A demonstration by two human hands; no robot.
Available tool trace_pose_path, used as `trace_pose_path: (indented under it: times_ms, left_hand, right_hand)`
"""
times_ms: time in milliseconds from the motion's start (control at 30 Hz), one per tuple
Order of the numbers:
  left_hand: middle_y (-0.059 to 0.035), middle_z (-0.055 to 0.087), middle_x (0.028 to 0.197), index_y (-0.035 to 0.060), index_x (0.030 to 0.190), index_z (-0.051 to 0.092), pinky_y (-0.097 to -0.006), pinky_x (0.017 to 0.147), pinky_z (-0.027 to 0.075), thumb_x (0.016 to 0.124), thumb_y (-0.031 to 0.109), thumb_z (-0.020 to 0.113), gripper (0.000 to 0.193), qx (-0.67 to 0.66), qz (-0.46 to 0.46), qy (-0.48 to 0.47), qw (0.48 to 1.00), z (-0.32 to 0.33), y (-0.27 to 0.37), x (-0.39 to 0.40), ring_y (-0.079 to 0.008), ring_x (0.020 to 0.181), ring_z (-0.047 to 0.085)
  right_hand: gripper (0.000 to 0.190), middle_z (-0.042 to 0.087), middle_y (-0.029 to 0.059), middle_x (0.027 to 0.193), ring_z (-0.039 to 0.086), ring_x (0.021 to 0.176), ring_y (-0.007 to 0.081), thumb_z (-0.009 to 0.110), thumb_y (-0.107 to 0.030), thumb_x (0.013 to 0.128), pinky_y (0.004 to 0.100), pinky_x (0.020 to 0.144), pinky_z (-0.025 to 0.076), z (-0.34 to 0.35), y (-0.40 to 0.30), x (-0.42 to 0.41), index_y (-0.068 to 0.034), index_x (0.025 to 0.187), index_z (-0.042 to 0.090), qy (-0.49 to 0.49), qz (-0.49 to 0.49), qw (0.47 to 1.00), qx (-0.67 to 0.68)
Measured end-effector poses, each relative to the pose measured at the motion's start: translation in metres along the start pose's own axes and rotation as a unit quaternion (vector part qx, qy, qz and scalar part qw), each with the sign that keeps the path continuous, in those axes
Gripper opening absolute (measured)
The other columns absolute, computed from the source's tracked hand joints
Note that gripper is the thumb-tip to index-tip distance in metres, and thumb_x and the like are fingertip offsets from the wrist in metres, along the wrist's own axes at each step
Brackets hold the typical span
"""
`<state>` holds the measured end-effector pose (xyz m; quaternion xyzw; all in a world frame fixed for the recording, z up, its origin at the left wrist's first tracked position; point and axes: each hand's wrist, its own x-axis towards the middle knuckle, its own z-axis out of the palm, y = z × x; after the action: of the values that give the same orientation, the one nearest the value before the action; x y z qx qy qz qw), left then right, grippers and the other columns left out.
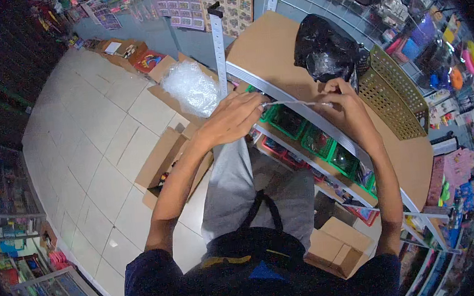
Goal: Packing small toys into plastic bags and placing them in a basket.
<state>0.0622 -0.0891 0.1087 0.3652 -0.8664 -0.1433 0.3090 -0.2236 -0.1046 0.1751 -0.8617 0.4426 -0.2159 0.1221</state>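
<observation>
A thin, pale strand (290,102), perhaps a cord or twisted strip of plastic, stretches between my two hands above the edge of a brown shelf board. My left hand (240,114) pinches one end near the board's metal front edge (274,87). At the other end, the fingers of my right hand (345,100) grip it over the board. Just beyond my right hand sits a crumpled black plastic bag (323,47). An olive perforated plastic basket (397,96) stands to the right of the bag on the same board (264,44).
Green plastic baskets (318,138) line the shelf below. An open cardboard box (163,154) stands on the tiled floor (101,147) by my left forearm. Bubble wrap (191,88) bulges from another box. A white slotted upright (219,52) rises beside the board. A cardboard box (338,247) lies at lower right.
</observation>
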Motion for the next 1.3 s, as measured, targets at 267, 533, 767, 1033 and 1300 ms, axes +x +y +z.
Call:
trace_pose_path:
  times_ms: [267, 533, 767, 1033, 1300]
  left_hand:
    - [-0.0208, 0.056, 0.095, -0.0012, 0.104, 0.05, -0.0467, 0.083, 0.041, 0.09, 0.016, 0.048, 0.022, -0.074, -0.051, -0.038, 0.995, 0.012, 0.01, 0.015, -0.0376, 0.093, 0.055]
    - [-0.0188, 0.058, 0.096, -0.0007, 0.106, 0.055, -0.0421, 0.081, 0.045, 0.093, 0.018, 0.048, 0.024, -0.062, 0.026, 0.009, 0.998, 0.022, 0.011, 0.023, -0.0362, 0.092, 0.057]
    - [-0.013, 0.063, 0.09, -0.0005, 0.102, 0.059, -0.0349, 0.079, 0.045, 0.093, 0.021, 0.051, 0.024, -0.205, -0.046, 0.005, 0.978, 0.019, 0.021, 0.019, -0.0255, 0.086, 0.06]
    - [-0.011, 0.064, 0.103, -0.0022, 0.101, 0.06, -0.0274, 0.084, 0.046, 0.092, 0.015, 0.054, 0.02, -0.661, -0.078, 0.164, 0.728, 0.034, 0.05, 0.027, -0.0123, 0.09, 0.058]
    - [-0.0123, 0.068, 0.096, -0.0038, 0.104, 0.065, -0.0294, 0.078, 0.049, 0.086, 0.008, 0.061, 0.022, -0.312, -0.075, 0.146, 0.936, 0.038, 0.059, 0.031, -0.0155, 0.087, 0.062]
  right_hand:
    - [0.023, 0.056, 0.0187, 0.093, 0.054, 0.097, 0.0378, 0.052, 0.01, 0.072, 0.0443, 0.083, 0.042, -0.011, -0.003, -0.019, 0.001, 0.094, 0.055, -0.129, 0.085, 0.986, -0.067]
    - [0.022, 0.057, 0.0166, 0.076, 0.061, 0.079, 0.0337, 0.059, 0.003, 0.078, 0.041, 0.071, 0.047, -0.001, 0.003, -0.024, 0.0, 0.098, 0.049, -0.042, 0.028, 0.998, 0.03]
    - [0.017, 0.065, 0.0082, 0.082, 0.058, 0.075, 0.0127, 0.069, -0.013, 0.083, 0.0284, 0.067, 0.046, 0.002, -0.001, -0.02, -0.001, 0.091, 0.062, -0.029, 0.052, 0.981, 0.185]
    - [0.032, 0.066, 0.0138, 0.094, 0.063, 0.084, 0.0206, 0.063, -0.031, 0.087, 0.0316, 0.074, 0.048, 0.034, -0.019, -0.02, -0.002, 0.1, 0.067, 0.068, 0.205, 0.947, 0.237]
    - [0.029, 0.067, 0.0147, 0.096, 0.065, 0.087, 0.0223, 0.059, -0.027, 0.09, 0.0347, 0.074, 0.049, 0.053, -0.035, -0.047, -0.002, 0.104, 0.065, 0.084, 0.149, 0.938, 0.302]
